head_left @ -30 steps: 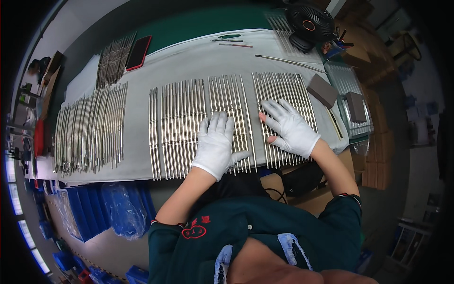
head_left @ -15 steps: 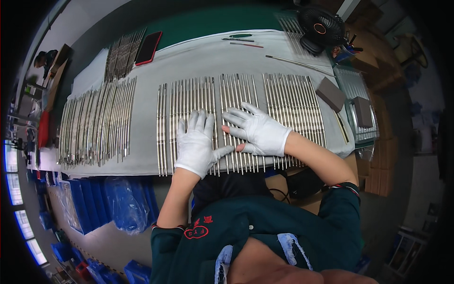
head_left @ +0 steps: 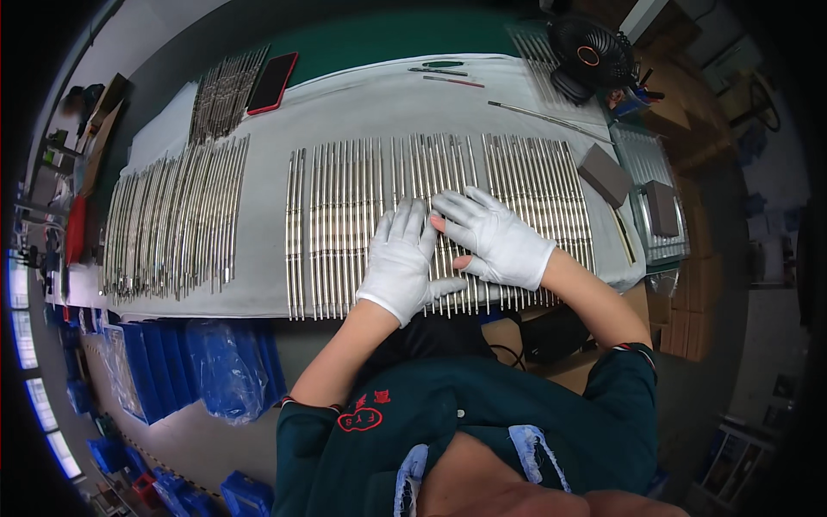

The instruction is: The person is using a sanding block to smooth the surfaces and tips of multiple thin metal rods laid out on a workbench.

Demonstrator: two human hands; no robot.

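Slim silvery metal rods (head_left: 345,207) lie side by side in groups across the cloth-covered table, their lower ends near its front edge. My left hand (head_left: 402,263), in a white glove, rests flat over rods in the middle, fingers stretched and thumb out to the right. Close on its right, my right hand (head_left: 495,237) presses on the rods too. Its fingers are extended, and two bare fingertips poke out of the white glove. Neither hand is closed around a rod. The rod parts beneath both palms are hidden.
Another rod batch (head_left: 177,224) lies at left, with darker rods (head_left: 228,95) behind it beside a red-edged phone (head_left: 273,84). Grey blocks (head_left: 605,175) and a black fan (head_left: 590,56) stand right. Blue bins (head_left: 164,370) sit below the table's left front.
Both hands have moved to the right, the left one farther, closing in on the right hand. A few rods near the left hand have shifted right, away from the group on their left.
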